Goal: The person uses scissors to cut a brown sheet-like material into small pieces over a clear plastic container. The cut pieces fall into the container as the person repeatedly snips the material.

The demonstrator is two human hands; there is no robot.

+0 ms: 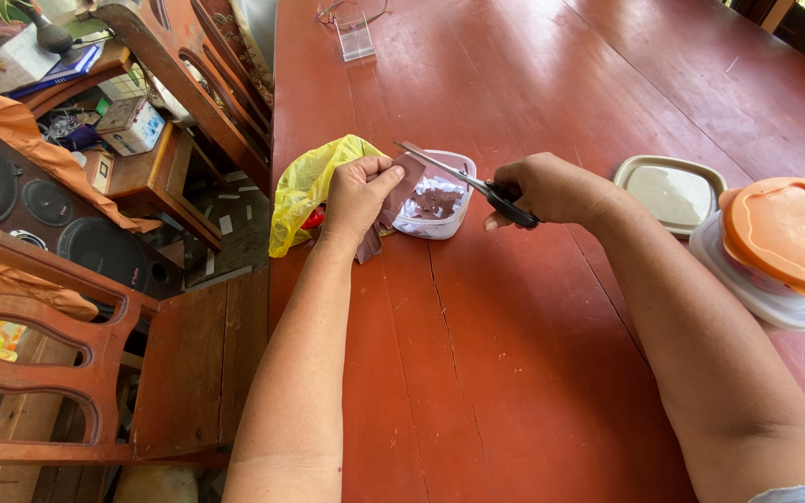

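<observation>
Forearms: two bare forearms are seen nearest the camera, extended over the red-brown wooden surface (514, 373) toward its far side.
Left hand: the left hand (358, 197) is clenched around a brown sheet (401, 191), which is pinched between thumb and fingers; the sheet's upper end is held over the near-left rim of the tub, its lower end hangs below the palm.
Right hand: the right hand (544, 189) is closed through the black handles of the scissors (463, 177); the blades are parted and pointed left, with the tips at the top edge of the brown sheet.
Tub: a small clear plastic tub (447, 216) is set on the surface between the two hands; small brown cut pieces (435, 200) are seen lying inside it.
Yellow bag: a yellow plastic bag (305, 186) is crumpled at the left edge of the surface, touching the left hand's back; something red (314, 219) is partly visible beneath it, not identifiable.
Lid: a pale square lid (670, 191) is laid flat to the right of the right hand.
Large container: a clear container with an orange lid (780, 247) is placed just beside the pale lid, at the right border.
Clear stand: a small clear plastic piece (357, 37) is stood at the far end of the surface.
Chairs: wooden chairs (142, 373) are placed along the left side.
Speaker: a black speaker (48, 224) is set on the floor behind them.
</observation>
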